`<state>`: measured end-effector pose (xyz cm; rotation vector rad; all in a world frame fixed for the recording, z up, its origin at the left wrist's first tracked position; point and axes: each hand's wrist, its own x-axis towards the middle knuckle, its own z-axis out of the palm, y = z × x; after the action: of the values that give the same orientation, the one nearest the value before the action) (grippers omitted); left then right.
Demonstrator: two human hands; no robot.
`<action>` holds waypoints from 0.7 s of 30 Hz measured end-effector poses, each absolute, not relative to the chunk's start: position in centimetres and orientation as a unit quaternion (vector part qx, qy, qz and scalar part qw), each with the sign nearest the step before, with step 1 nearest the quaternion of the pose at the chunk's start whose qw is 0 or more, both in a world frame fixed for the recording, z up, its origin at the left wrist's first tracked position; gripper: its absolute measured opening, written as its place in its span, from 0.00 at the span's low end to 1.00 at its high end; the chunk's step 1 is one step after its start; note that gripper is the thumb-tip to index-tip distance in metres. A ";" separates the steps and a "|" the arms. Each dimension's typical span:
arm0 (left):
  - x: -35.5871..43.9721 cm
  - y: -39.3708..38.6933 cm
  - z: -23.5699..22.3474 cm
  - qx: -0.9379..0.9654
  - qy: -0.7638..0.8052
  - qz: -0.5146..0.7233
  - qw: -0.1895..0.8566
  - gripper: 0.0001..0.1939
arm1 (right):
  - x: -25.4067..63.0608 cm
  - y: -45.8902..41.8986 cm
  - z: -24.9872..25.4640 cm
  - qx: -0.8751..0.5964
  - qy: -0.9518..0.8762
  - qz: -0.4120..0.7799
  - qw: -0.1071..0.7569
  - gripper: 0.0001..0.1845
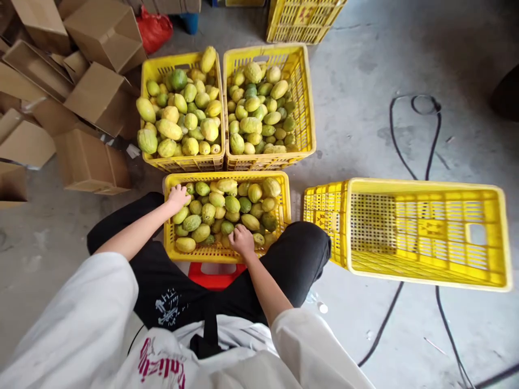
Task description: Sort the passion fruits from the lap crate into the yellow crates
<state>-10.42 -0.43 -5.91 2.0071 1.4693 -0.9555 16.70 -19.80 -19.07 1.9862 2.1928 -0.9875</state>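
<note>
In front of me between my knees, a yellow plastic crate (pixel 227 176) holds many oval yellow-green fruits (pixel 232 204), some bumpy-skinned; their exact kind is unclear. At the crate's left rim, my left hand (pixel 178 196) rests on the fruits with its fingers stretched out and apart. My right hand (pixel 242 240) reaches in over the near side, fingers curled down among the fruits. Whatever lies under its fingers is hidden by the hand. A green fruit (pixel 227 227) is just beside its fingertips.
Behind stand a left crate (pixel 182 162) and a right crate (pixel 305 108) of similar fruits. An empty yellow crate (pixel 430 275) lies at right, over a black cable (pixel 436 135). Cardboard boxes (pixel 95 102) pile up at left. A red stool (pixel 211 278) shows below the near crate.
</note>
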 end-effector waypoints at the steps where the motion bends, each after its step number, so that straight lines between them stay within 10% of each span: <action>1: -9.9 -0.5 -5.9 0.727 0.542 -0.347 0.238 0.25 | 16.8 -19.4 -19.0 0.639 0.699 -0.321 0.015 0.16; 11: -6.3 -4.0 2.0 0.709 0.584 -0.120 0.377 0.20 | 17.8 -15.3 -17.3 0.656 0.668 -0.347 0.053 0.29; 17: -6.7 -12.8 3.4 0.382 0.614 0.215 0.657 0.38 | 17.6 -16.4 -15.2 0.597 0.709 -0.367 0.082 0.13; 21: -6.7 -13.7 2.1 0.183 0.593 0.302 0.724 0.46 | 17.9 -17.4 -13.9 0.585 0.708 -0.377 0.119 0.33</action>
<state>-6.68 -13.66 2.08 0.4030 1.3085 0.6670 17.93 -17.44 -13.90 1.7114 2.0702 -1.1018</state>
